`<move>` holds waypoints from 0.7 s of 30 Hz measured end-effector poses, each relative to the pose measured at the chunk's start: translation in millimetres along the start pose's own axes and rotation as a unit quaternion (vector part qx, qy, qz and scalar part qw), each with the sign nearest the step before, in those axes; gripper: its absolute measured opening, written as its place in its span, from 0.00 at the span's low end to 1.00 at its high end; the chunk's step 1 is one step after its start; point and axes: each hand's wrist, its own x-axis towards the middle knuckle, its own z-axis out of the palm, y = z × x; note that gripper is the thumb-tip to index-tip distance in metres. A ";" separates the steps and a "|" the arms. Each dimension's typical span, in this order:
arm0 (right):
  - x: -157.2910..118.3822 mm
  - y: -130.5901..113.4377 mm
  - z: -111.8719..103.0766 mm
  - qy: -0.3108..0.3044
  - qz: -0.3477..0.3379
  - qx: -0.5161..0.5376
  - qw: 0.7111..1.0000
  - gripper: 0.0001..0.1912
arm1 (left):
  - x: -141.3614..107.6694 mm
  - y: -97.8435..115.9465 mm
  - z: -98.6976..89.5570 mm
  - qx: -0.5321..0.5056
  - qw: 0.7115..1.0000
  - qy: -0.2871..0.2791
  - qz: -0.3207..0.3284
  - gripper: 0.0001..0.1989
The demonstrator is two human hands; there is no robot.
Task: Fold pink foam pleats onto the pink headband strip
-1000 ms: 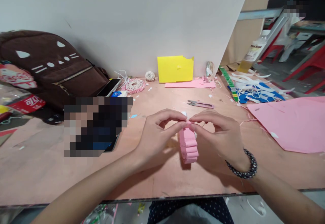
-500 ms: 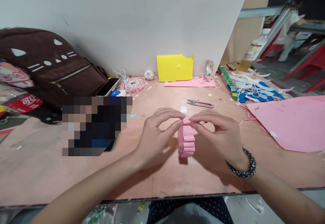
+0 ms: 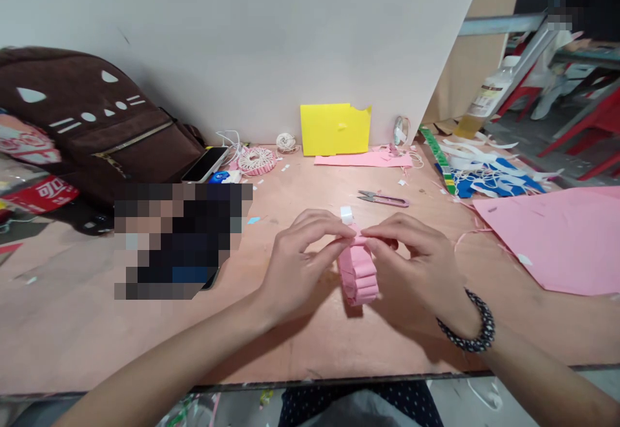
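Observation:
A pleated pink paper ring (image 3: 361,275) is held upright just above the table between my two hands. My left hand (image 3: 307,252) pinches its top edge from the left with thumb and index finger. From the right, my right hand (image 3: 411,252) pinches the same top edge, fingertips close to the left ones. A whitish tab (image 3: 346,215) sticks up behind the ring's top. Beyond the hands, pink-handled thread snips (image 3: 383,199) lie on the table. The ring's far side is hidden.
Along the wall stand a yellow card (image 3: 335,130), a string ball (image 3: 287,143) and a string-wound pink ring (image 3: 256,161). A brown backpack (image 3: 92,130) and a cola bottle (image 3: 43,191) are left. Pink paper (image 3: 557,239), blue-and-white scraps (image 3: 498,175) and a drink bottle (image 3: 489,97) are right.
The pink ring has tilted slightly, its lower end shifting to the right. Both hands have moved down a little, still pinching its top. The view has shifted slightly.

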 end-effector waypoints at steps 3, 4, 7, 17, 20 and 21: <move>-1.5 0.8 0.6 -0.013 0.007 -0.002 1.000 0.07 | -1.7 0.8 -1.3 0.007 1.000 0.000 0.015 0.04; -2.1 1.6 0.7 -0.014 0.004 -0.004 1.000 0.07 | -2.4 1.0 -1.8 0.014 1.000 -0.001 0.016 0.04; -3.4 3.6 0.5 -0.012 -0.016 -0.006 1.000 0.06 | -4.2 1.1 -3.3 0.048 0.999 -0.014 0.016 0.08; -6.6 -2.9 1.8 -0.068 0.009 0.011 0.998 0.13 | -8.4 -5.4 -3.4 0.072 0.994 -0.022 0.085 0.06; -7.2 -3.5 1.5 -0.084 0.019 0.019 0.996 0.11 | -7.0 -9.2 -9.6 0.067 0.992 -0.038 0.102 0.08; -7.2 -3.4 1.1 -0.087 0.019 0.018 0.996 0.10 | -5.4 -11.1 -12.5 0.060 0.991 -0.047 0.108 0.11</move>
